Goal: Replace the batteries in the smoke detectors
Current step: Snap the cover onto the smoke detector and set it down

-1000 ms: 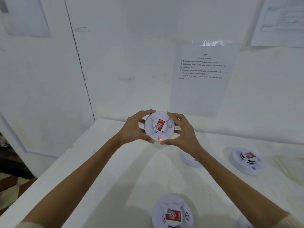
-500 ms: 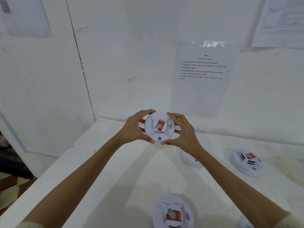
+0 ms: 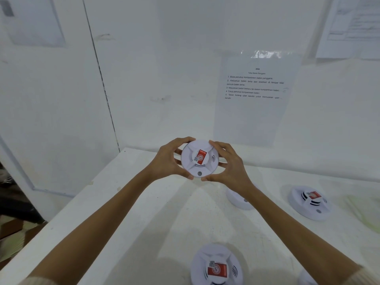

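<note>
Table (image 3: 127,202) open at left; near detector (image 3: 217,258) and right detector (image 3: 307,205) obstruct.

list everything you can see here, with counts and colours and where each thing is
held smoke detector: 1, white with red label, above the table between both hands
near smoke detector: 1, white with red label, on the table, bottom centre
right smoke detector: 1, white with red label, on the table, right
half-hidden smoke detector: 1, white, on the table behind the right forearm
round object: 1, white, bottom edge, cut off, cannot tell what
instruction sheet: 1, white with print, on the wall
upper-right sheet: 1, white, on the wall
upper-left sheet: 1, white, on the wall
table: 1, white
left hand: grips the held detector's left edge
right hand: grips its right edge
</note>
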